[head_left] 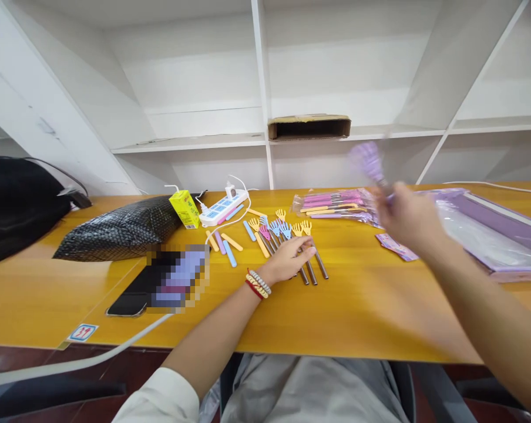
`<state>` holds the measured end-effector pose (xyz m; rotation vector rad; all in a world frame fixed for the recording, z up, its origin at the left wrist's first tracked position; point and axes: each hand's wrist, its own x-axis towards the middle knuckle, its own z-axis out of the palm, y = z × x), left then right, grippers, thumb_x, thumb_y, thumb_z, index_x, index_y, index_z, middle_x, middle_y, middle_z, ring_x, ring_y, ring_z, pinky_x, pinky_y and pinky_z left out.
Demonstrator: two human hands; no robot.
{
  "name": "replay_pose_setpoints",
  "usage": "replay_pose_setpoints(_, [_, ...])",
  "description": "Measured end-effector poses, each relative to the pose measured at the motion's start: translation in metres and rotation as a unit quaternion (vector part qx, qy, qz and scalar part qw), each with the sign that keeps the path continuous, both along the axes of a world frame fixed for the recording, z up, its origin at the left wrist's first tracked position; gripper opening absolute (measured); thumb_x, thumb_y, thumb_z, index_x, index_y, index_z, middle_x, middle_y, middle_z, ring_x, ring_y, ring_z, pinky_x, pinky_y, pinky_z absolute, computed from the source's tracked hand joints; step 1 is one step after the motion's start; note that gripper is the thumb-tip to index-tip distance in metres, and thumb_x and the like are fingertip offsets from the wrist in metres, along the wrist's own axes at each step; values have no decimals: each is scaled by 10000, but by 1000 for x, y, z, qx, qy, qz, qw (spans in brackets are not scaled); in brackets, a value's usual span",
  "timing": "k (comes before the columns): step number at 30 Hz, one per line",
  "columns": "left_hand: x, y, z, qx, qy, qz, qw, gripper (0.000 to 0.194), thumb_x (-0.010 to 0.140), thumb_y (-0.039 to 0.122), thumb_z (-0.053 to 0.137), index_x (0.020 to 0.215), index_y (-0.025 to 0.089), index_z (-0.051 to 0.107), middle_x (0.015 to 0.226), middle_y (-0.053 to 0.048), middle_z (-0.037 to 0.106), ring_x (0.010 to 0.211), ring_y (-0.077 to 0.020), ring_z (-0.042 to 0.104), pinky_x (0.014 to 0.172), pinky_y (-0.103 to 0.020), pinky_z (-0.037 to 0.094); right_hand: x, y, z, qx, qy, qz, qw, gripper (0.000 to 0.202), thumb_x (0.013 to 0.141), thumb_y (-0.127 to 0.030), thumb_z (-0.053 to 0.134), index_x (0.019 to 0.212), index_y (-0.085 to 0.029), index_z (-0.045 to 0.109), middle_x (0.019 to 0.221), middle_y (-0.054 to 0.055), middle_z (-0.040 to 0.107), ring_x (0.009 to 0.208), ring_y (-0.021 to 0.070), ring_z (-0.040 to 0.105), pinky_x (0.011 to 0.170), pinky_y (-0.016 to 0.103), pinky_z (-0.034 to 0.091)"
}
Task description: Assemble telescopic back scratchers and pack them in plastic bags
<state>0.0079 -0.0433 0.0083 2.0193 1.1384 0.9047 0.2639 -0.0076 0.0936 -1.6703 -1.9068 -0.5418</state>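
Note:
My right hand (402,211) is raised over the right part of the table, closed around a purple claw-headed stick (367,161) that motion blurs. My left hand (292,258) rests on several metal rods with small hand-shaped heads in yellow, blue and pink (281,228); its fingers lie over the rods, and whether it grips any cannot be told. Loose coloured handles (230,252) in yellow, purple and blue lie left of these rods. Behind and to the right, a pile of bagged sticks (336,202) in pink, yellow and purple sits in clear plastic.
A white power strip (224,208), yellow drink carton (185,208), black wrapped parcel (120,229) and dark phone (131,294) are on the left. A purple plastic-wrapped package (490,229) and small packet (396,247) lie right. A cardboard box (309,126) sits on the shelf.

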Motion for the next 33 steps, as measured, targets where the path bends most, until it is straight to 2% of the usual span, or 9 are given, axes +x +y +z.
replay_pose_setpoints(3, [6, 1, -3, -118, -202, -39, 972, 469, 804, 292, 514, 1249, 171, 429, 1149, -118, 564, 1035, -212, 548, 880, -371, 424, -67, -15, -29, -86, -8, 154, 984, 130, 809, -236, 450, 890, -154, 510, 656, 100, 604, 537, 181, 518, 499, 266, 217])
replay_pose_setpoints(6, [7, 5, -8, -140, -328, -70, 932, 425, 663, 137, 578, 1083, 175, 524, 1040, -65, 608, 971, -197, 569, 832, -327, 441, -104, -23, -52, -147, 53, 309, 938, 130, 836, -259, 420, 905, -181, 498, 788, 106, 629, 637, 200, 555, 544, 276, 304])
replay_pose_setpoints(10, [4, 12, -10, -155, -456, -22, 876, 296, 636, 102, 558, 926, 156, 540, 849, -24, 625, 833, -155, 603, 761, -288, 457, -110, -25, -63, -223, 239, 444, 834, 131, 833, -336, 469, 885, -217, 489, 868, 66, 628, 738, 192, 557, 639, 298, 405])
replay_pose_setpoints(14, [-4, 19, -1, -151, -525, 133, 827, 198, 722, 173, 579, 907, 153, 512, 772, -13, 612, 675, -124, 617, 663, -278, 485, -92, -16, -70, -264, 427, 428, 751, 310, 841, -478, 432, 745, -195, 515, 734, 48, 608, 628, 159, 532, 551, 269, 395])
replay_pose_setpoints(16, [-14, 22, 7, -132, -540, 177, 812, 170, 744, 200, 591, 888, 164, 509, 734, 12, 592, 592, -98, 599, 617, -265, 492, -82, -8, -75, -267, 420, 388, 776, 435, 861, -526, 348, 612, -188, 463, 566, 18, 520, 509, 126, 451, 495, 251, 331])
replay_pose_setpoints(18, [-26, 25, 14, -108, -547, 201, 805, 159, 748, 203, 604, 877, 160, 522, 699, 23, 583, 542, -79, 577, 578, -243, 492, -74, 0, -80, -252, 330, 359, 836, 471, 855, -544, 344, 551, -189, 402, 486, -8, 428, 470, 110, 379, 492, 247, 275])
replay_pose_setpoints(22, [-45, 27, 22, -81, -551, 240, 795, 140, 732, 215, 635, 800, 135, 543, 705, 11, 604, 516, -60, 561, 527, -202, 474, -69, 7, -81, -215, 156, 292, 919, 429, 840, -543, 370, 596, -198, 445, 471, -16, 420, 455, 117, 363, 499, 251, 216])
replay_pose_setpoints(29, [-49, 28, 22, -49, -520, 234, 820, 227, 688, 286, 688, 784, 126, 559, 770, -32, 647, 536, -60, 575, 524, -189, 467, -71, 0, -75, -161, 108, 271, 943, 418, 846, -548, 347, 658, -203, 490, 482, -6, 467, 451, 126, 387, 504, 247, 215])
replay_pose_setpoints(33, [-47, 28, 18, 13, -434, 265, 861, 253, 729, 334, 642, 874, 138, 573, 822, -56, 662, 603, -113, 622, 549, -238, 499, -73, -2, -76, -130, 133, 268, 945, 408, 847, -546, 352, 712, -196, 514, 497, -5, 472, 474, 126, 410, 519, 245, 239])
